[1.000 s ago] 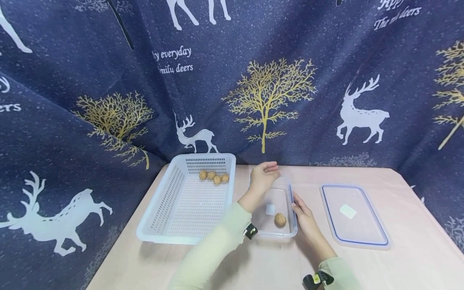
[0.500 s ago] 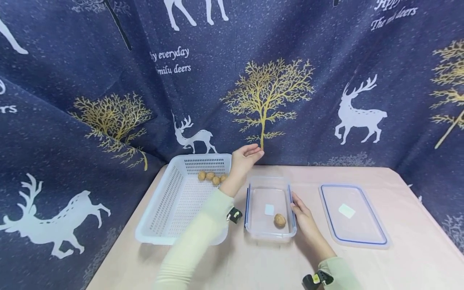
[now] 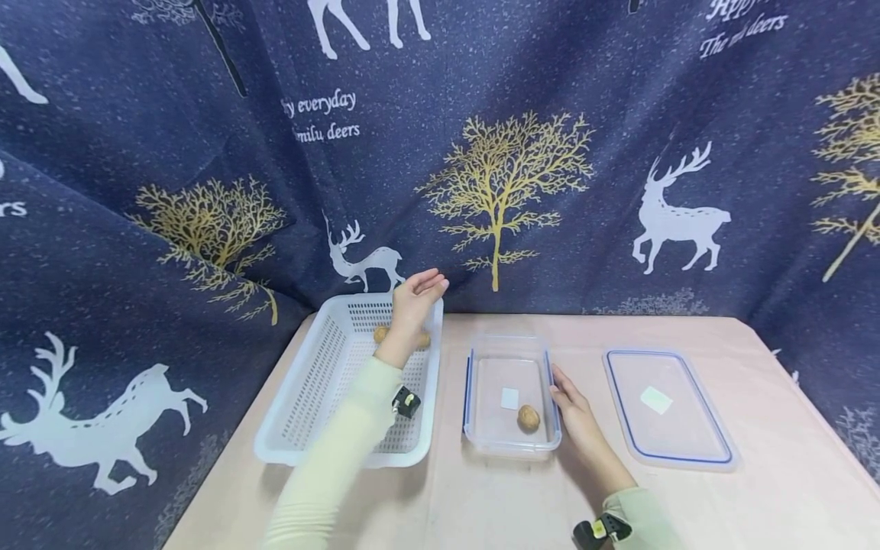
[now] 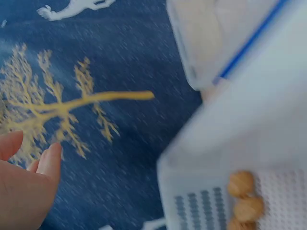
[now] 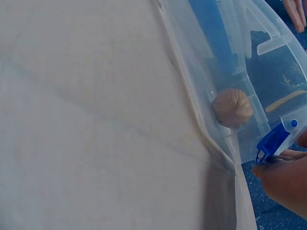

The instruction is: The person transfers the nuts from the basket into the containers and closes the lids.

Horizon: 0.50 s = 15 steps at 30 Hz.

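Walnut (image 3: 528, 418), round, brown and wrinkled, sits inside a clear box (image 3: 509, 442), toward its near right corner. The right hand (image 3: 583, 428) has its fingers gripping the box's side; the left hand (image 3: 414, 307) hangs above the basket (image 3: 435, 382), its fingers relaxed, holding nothing.

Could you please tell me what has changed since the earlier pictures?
The left hand moved leftward, from the far end of the clear container to the basket's far right corner. I see nothing taken hold of or let go. Unchanged: the right hand at the container's right side, the single walnut inside it, and the lid.
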Available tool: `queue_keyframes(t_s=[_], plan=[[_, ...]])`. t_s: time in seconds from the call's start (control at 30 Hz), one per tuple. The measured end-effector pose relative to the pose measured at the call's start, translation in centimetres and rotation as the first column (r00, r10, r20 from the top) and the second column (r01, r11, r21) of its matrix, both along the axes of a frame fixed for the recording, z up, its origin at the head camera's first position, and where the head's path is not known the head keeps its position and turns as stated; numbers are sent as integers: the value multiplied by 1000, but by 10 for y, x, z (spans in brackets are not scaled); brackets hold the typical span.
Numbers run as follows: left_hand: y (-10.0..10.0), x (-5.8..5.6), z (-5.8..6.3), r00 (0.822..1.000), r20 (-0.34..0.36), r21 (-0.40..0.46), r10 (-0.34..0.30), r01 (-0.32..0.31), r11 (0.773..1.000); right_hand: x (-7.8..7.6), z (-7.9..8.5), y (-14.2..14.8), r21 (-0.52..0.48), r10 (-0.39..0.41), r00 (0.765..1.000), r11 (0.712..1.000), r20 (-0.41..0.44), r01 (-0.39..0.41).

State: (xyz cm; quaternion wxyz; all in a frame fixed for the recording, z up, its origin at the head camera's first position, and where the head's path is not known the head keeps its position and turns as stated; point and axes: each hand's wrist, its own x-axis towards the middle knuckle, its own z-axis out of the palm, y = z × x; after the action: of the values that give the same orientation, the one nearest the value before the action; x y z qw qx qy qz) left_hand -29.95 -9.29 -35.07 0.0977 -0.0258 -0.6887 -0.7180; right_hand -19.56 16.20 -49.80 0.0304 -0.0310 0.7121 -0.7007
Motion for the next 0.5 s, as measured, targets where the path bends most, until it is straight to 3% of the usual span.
queue_keyframes(t_s=[0.23,0.5], plan=[[-27,-16,-22,995,-4,-61,96,-96,993,0,-1,0,12,-5,1000,1000,3,5],[-51,-28,-40,984,33,-67,172,-170,983,0,-1,0,18,-14,1000,1000,10,14]])
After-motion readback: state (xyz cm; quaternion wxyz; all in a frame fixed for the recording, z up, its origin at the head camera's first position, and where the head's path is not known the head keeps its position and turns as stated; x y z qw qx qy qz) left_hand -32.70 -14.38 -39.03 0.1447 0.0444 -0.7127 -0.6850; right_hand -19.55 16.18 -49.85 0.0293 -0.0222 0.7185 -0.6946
